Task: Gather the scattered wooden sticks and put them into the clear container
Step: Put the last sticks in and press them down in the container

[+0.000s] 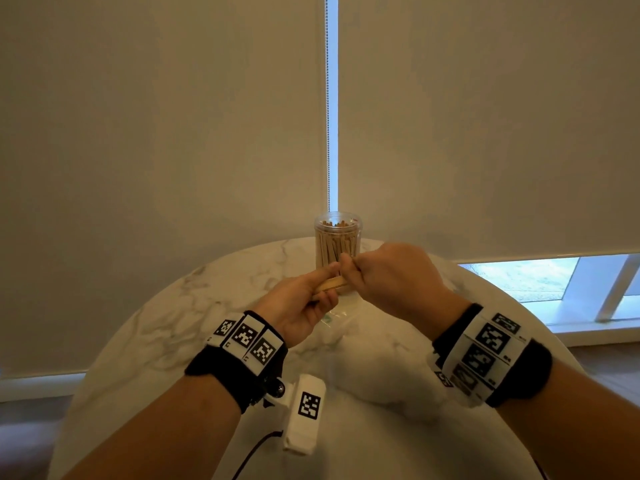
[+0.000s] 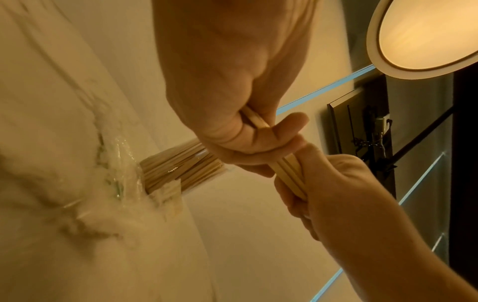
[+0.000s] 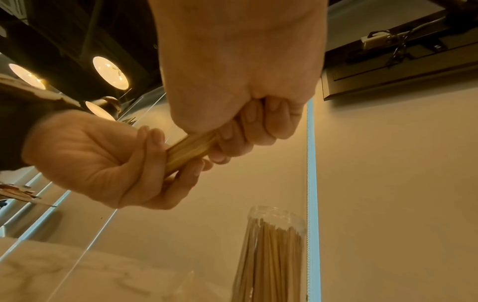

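Observation:
A clear round container [image 1: 337,237] stands upright at the far edge of the table, open at the top and packed with wooden sticks. Just in front of it, both hands hold one bundle of wooden sticks [image 1: 330,284] in the air. My left hand [image 1: 306,303] curls round the bundle's near end. My right hand [image 1: 377,271] grips its far end in a fist. In the right wrist view the bundle [image 3: 189,151] runs between the right hand [image 3: 245,122] and left hand [image 3: 116,163], above the container [image 3: 274,255]. The left wrist view shows the same bundle [image 2: 287,173].
The round white marble table [image 1: 207,306] carries a crumpled clear plastic wrapper [image 1: 341,317] beneath the hands. Beige roller blinds with a bead chain [image 1: 327,98] hang close behind the container. A window sill [image 1: 588,327] lies at the right.

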The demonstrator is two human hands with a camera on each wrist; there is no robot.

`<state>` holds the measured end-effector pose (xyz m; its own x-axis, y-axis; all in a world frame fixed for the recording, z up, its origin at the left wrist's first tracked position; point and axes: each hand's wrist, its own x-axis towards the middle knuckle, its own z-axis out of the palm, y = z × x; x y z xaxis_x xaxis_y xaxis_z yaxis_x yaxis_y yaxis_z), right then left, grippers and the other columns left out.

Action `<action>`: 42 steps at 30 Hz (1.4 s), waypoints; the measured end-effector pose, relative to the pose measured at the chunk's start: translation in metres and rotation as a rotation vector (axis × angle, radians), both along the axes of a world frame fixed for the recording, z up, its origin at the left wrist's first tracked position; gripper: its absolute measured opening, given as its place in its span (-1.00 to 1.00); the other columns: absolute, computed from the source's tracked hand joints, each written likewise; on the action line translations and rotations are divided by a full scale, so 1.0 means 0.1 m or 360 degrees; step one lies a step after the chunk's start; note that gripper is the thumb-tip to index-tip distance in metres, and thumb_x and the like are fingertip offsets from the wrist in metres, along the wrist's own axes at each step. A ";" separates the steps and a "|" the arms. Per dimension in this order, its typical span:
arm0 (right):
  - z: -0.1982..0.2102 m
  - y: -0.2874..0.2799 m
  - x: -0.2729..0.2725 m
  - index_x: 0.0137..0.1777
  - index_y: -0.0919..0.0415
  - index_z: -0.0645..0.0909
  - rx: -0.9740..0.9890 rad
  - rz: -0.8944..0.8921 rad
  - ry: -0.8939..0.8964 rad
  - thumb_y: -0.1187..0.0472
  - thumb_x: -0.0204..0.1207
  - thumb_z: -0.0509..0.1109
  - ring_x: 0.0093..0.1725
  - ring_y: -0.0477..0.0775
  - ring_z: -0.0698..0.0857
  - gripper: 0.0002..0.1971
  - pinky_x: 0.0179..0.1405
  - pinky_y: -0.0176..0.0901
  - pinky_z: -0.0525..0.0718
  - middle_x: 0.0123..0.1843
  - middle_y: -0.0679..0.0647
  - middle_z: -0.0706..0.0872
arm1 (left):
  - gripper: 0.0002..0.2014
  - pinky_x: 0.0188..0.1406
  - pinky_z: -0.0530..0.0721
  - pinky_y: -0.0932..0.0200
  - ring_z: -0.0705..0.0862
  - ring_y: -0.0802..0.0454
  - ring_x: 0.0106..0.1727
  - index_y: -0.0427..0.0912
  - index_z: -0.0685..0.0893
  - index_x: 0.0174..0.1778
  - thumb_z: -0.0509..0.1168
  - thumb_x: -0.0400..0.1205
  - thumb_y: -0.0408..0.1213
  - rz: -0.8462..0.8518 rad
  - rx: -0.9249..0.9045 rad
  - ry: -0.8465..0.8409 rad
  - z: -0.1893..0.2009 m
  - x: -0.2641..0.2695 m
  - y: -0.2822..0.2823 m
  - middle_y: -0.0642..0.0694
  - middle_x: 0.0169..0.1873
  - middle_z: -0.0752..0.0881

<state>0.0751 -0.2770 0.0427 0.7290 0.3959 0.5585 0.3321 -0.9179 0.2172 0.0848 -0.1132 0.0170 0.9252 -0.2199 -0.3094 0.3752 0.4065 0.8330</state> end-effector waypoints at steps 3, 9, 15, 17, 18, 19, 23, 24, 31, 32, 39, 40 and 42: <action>0.14 -0.08 0.12 -0.16 0.10 0.77 -0.0044 -0.0065 -0.0050 -0.15 0.75 -0.05 -0.47 0.10 0.44 -0.40 -0.52 -0.16 0.22 -0.56 -0.03 0.29 | -0.63 -0.68 0.62 0.39 0.66 0.12 -0.49 -0.26 0.72 0.11 0.38 0.67 0.03 -0.0057 0.0067 0.0007 0.03 0.12 0.03 -0.19 -0.27 0.77; 0.60 -0.45 0.63 -0.25 0.17 0.67 0.0153 -0.0370 -0.0204 -0.14 0.73 -0.05 -0.51 0.06 0.42 -0.41 -0.48 -0.16 0.27 -0.47 0.03 0.51 | -0.87 -0.36 0.77 0.26 0.71 -0.02 -0.31 -0.36 0.63 0.15 0.30 0.70 -0.46 0.0281 0.0342 -0.0160 0.10 0.61 0.10 -0.27 -0.16 0.75; 0.88 -0.48 1.21 -0.29 0.13 0.56 0.0120 -0.0411 -0.0198 -0.10 0.71 0.01 -0.33 0.19 0.54 -0.52 -0.34 -0.09 0.43 -0.43 0.05 0.45 | -0.86 -0.06 0.79 0.18 0.72 -0.02 -0.24 -0.43 0.69 -0.20 0.30 0.66 -0.58 0.0385 0.0426 -0.0404 0.12 1.17 -0.04 -0.24 -0.35 0.73; 0.90 -0.47 1.33 -0.26 0.13 0.60 0.0129 -0.0394 -0.0147 -0.12 0.70 0.00 -0.31 0.20 0.55 -0.51 -0.32 -0.08 0.44 -0.40 0.07 0.50 | -0.85 -0.21 0.81 0.26 0.73 0.01 -0.26 -0.45 0.68 -0.11 0.24 0.73 -0.51 0.0405 0.0428 -0.0448 0.16 1.26 0.01 -0.25 -0.27 0.73; 0.90 -0.47 1.37 -0.25 0.14 0.61 0.0142 -0.0378 -0.0133 -0.12 0.70 0.01 -0.33 0.20 0.55 -0.50 -0.32 -0.09 0.43 -0.39 0.08 0.52 | -0.83 -0.28 0.80 0.29 0.73 0.01 -0.28 -0.44 0.68 -0.07 0.21 0.75 -0.48 0.0423 0.0479 -0.0479 0.16 1.30 0.06 -0.24 -0.25 0.73; 0.87 -0.47 1.40 -0.25 0.15 0.63 0.0153 -0.0366 -0.0129 -0.12 0.70 0.02 -0.34 0.19 0.53 -0.50 -0.33 -0.09 0.42 -0.39 0.09 0.53 | -0.82 -0.33 0.78 0.31 0.71 0.02 -0.30 -0.43 0.68 -0.04 0.20 0.76 -0.46 0.0459 0.0551 -0.0506 0.16 1.35 0.13 -0.23 -0.27 0.72; 0.73 -0.46 1.43 -0.26 0.18 0.63 0.0233 -0.0366 -0.0052 -0.12 0.70 0.03 -0.43 0.12 0.46 -0.49 -0.38 -0.13 0.37 -0.41 0.11 0.53 | -0.84 -0.49 0.66 0.30 0.62 0.02 -0.38 -0.46 0.71 0.07 0.29 0.73 -0.41 0.0318 0.1008 -0.0407 0.07 1.54 0.44 -0.21 -0.28 0.70; 0.70 -0.46 1.43 -0.28 0.19 0.61 0.0280 -0.0375 -0.0003 -0.12 0.70 0.04 -0.44 0.10 0.44 -0.49 -0.38 -0.12 0.36 -0.41 0.11 0.53 | -0.82 -0.48 0.63 0.27 0.61 0.02 -0.37 -0.44 0.73 0.08 0.34 0.71 -0.36 0.0235 0.1224 -0.0371 0.03 1.61 0.49 -0.20 -0.26 0.72; 0.52 -0.49 1.41 -0.33 0.18 0.58 0.0440 -0.0424 0.0190 -0.14 0.69 0.06 -0.42 0.07 0.49 -0.48 -0.44 -0.12 0.33 -0.40 0.12 0.57 | -0.79 -0.35 0.61 0.23 0.66 0.07 -0.37 -0.26 0.78 -0.08 0.46 0.62 -0.15 -0.0194 0.2382 -0.0349 -0.19 1.93 0.42 -0.11 -0.19 0.79; 0.49 -0.50 1.41 -0.33 0.18 0.59 0.0437 -0.0426 0.0197 -0.14 0.69 0.05 -0.42 0.09 0.51 -0.48 -0.44 -0.13 0.34 -0.40 0.12 0.58 | -0.75 -0.26 0.65 0.20 0.72 0.01 -0.25 -0.26 0.77 -0.06 0.49 0.60 -0.11 -0.0227 0.2434 -0.0333 -0.22 1.97 0.39 -0.13 -0.14 0.80; 0.47 -0.48 1.57 -0.28 0.16 0.63 0.0456 -0.0352 0.0075 -0.16 0.71 0.04 -0.44 0.14 0.53 -0.47 -0.39 -0.11 0.43 -0.42 0.12 0.57 | -0.75 -0.21 0.82 0.04 0.83 -0.17 -0.14 -0.38 0.79 -0.02 0.57 0.52 -0.28 -0.0269 0.2416 -0.0130 -0.40 2.13 0.34 -0.22 -0.21 0.80; 0.49 -0.48 1.59 -0.29 0.17 0.62 0.0466 -0.0337 0.0076 -0.16 0.71 0.04 -0.44 0.15 0.53 -0.46 -0.39 -0.10 0.44 -0.42 0.12 0.57 | -0.75 -0.20 0.79 0.10 0.82 -0.16 -0.10 -0.38 0.79 0.00 0.55 0.54 -0.26 -0.0265 0.2498 -0.0168 -0.41 2.11 0.34 -0.20 -0.21 0.78; 0.50 -0.48 1.61 -0.29 0.18 0.61 0.0482 -0.0320 0.0073 -0.15 0.71 0.05 -0.45 0.14 0.52 -0.47 -0.40 -0.12 0.41 -0.43 0.12 0.56 | -0.71 -0.14 0.67 0.16 0.76 -0.11 -0.03 -0.31 0.77 0.05 0.46 0.60 -0.13 -0.0207 0.2637 -0.0313 -0.40 2.05 0.37 -0.19 -0.10 0.76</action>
